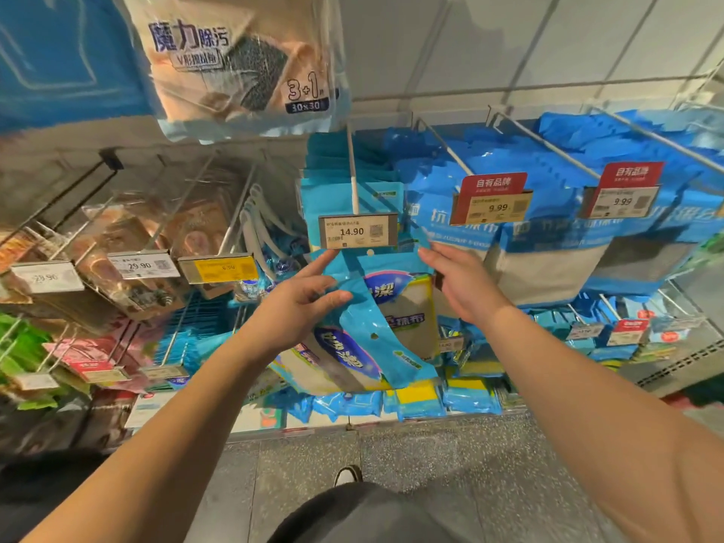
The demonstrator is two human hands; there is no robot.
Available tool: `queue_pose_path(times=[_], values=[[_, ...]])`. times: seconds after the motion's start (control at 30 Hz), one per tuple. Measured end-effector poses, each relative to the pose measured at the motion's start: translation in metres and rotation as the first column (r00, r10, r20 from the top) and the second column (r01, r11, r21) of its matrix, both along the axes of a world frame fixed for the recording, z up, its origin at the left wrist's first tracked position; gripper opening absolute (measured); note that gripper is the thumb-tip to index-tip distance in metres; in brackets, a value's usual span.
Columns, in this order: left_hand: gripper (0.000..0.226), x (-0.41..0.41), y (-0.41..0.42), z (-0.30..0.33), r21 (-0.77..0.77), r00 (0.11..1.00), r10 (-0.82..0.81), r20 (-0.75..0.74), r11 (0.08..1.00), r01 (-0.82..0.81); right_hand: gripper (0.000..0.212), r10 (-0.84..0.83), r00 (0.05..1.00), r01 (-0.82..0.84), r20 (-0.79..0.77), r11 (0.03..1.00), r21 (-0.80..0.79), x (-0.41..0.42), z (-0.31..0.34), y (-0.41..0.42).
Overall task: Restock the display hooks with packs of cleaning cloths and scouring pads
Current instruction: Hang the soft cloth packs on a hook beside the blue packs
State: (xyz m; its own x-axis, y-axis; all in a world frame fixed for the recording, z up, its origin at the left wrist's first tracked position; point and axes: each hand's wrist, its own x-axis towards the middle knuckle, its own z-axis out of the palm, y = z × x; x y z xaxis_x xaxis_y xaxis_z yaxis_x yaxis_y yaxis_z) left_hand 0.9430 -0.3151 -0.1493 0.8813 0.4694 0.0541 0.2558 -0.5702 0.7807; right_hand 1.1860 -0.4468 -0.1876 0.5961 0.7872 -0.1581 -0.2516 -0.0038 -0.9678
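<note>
We stand before a shop display wall of long metal hooks, with a speckled grey floor [391, 464] below and low shelves of more packs along its foot. Our left hand [301, 303] pinches the left side of a blue pack of cleaning cloths [395, 303], and a second, similar pack [348, 358] hangs lower against our wrist, also seemingly in that hand's grip. Our right hand [462, 284] is open, its fingers spread and touching the upper right edge of the top pack, steadying it rather than gripping. The pack sits just under the 14.90 price tag [357, 231] at the tip of the middle hook [352, 170], its hang hole [370, 252] right below the tag. These packs look light and soft, the plastic film slick and floppy, so we judge it best to hold the flat header strip on both sides of the hole to keep it taut. The tag itself stands in the way, since the hole must pass the hook's tip behind it. Blue packs [337, 190] already fill the hook further back. To the right, grey cloth packs [540, 264] on the next hook crowd our right hand, and a large pack [235, 60] hangs overhead at the wall's upper left.
</note>
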Motion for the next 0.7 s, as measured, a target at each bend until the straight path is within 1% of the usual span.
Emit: queue_pose_path(times=[0.03,0.1,0.13,0.2,0.3,0.33,0.4,0.43,0.5,0.53,0.57,0.6,0.7], values=[[0.042,0.000,0.001,0.001,0.016,1.000,0.005,0.018,1.000,-0.005,0.076,0.003,1.000,-0.003,-0.025,1.000,0.004,-0.001,0.001,0.003],[0.045,0.000,-0.001,0.008,0.036,0.998,-0.002,0.069,0.999,0.000,0.027,-0.001,0.999,0.001,-0.052,1.000,-0.004,-0.002,0.003,0.006],[0.052,0.000,-0.002,0.012,0.051,0.994,-0.010,0.108,0.999,0.005,0.016,0.001,0.999,-0.002,-0.049,1.000,-0.025,-0.006,0.010,0.006],[0.062,0.002,-0.003,0.023,0.053,0.984,-0.012,0.176,0.999,0.003,0.020,0.009,0.999,-0.010,-0.050,1.000,-0.025,-0.011,0.017,0.006],[0.058,0.005,-0.001,0.034,0.022,0.979,-0.006,0.203,1.000,0.002,0.029,-0.029,0.999,0.029,0.018,1.000,0.001,-0.022,0.031,0.004],[0.058,0.006,0.000,0.037,0.007,0.978,-0.004,0.207,1.000,0.003,0.037,-0.025,1.000,0.025,0.017,1.000,-0.019,-0.032,0.045,0.002],[0.057,0.007,0.000,0.040,-0.011,0.978,-0.002,0.206,1.000,0.004,0.052,-0.002,1.000,0.003,0.011,1.000,-0.012,-0.022,0.033,0.008],[0.056,0.008,-0.001,0.041,-0.015,0.979,-0.001,0.203,1.000,0.004,0.059,0.012,1.000,-0.012,-0.029,1.000,0.002,-0.016,0.026,0.013],[0.049,0.007,-0.001,0.041,-0.025,0.979,0.003,0.204,1.000,0.002,0.084,0.054,0.998,-0.053,-0.041,0.998,0.015,-0.015,0.021,0.019],[0.046,0.007,-0.001,0.042,-0.030,0.979,0.003,0.203,1.000,0.003,0.093,0.042,0.999,-0.041,-0.025,0.999,0.029,-0.013,0.018,0.021],[0.043,0.007,-0.001,0.042,-0.028,0.980,0.002,0.200,1.000,0.004,0.093,0.040,0.999,-0.039,-0.016,0.999,0.023,-0.011,0.014,0.024],[0.042,0.006,-0.001,0.043,-0.019,0.980,-0.003,0.197,1.000,0.007,0.089,0.043,0.999,-0.043,-0.014,0.999,0.008,-0.012,0.014,0.024],[0.040,0.006,0.002,0.043,0.010,0.983,-0.017,0.184,1.000,0.015,0.072,-0.021,1.000,0.020,-0.019,0.999,-0.043,-0.012,0.015,0.032]])
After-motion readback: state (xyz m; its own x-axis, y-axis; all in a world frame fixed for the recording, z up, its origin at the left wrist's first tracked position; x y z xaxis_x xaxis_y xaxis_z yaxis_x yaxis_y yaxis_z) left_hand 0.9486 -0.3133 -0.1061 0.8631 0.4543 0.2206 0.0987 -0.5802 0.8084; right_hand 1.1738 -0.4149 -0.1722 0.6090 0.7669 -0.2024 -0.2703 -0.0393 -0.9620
